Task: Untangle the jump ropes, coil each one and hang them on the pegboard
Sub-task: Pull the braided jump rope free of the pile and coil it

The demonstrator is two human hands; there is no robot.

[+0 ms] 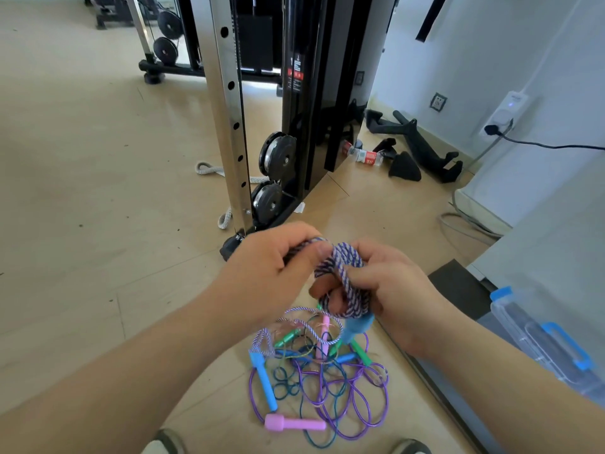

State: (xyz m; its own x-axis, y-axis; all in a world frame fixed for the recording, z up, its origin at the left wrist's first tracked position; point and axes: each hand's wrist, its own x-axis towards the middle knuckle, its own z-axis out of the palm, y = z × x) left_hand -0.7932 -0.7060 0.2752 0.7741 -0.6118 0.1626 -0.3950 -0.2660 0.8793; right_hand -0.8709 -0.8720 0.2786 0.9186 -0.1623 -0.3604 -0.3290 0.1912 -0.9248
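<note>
- Our left hand (pixel 271 267) pinches a strand of the braided purple-and-white rope (pixel 343 280) between thumb and fingers.
- Our right hand (pixel 389 290) curls round that rope's coiled loops, close beside the left; a blue handle (pixel 358 327) hangs below it.
- The other jump ropes (pixel 327 381) lie tangled on the floor (pixel 98 224) beneath, a pink handle (pixel 293 424) at the near edge.

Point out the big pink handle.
Head view, bottom centre: the pink handle lies on the floor at the near edge of the rope pile.

Home gym: cable machine (pixel 307 93), weight plates (pixel 278 155), tiled floor (pixel 82 191).
</note>
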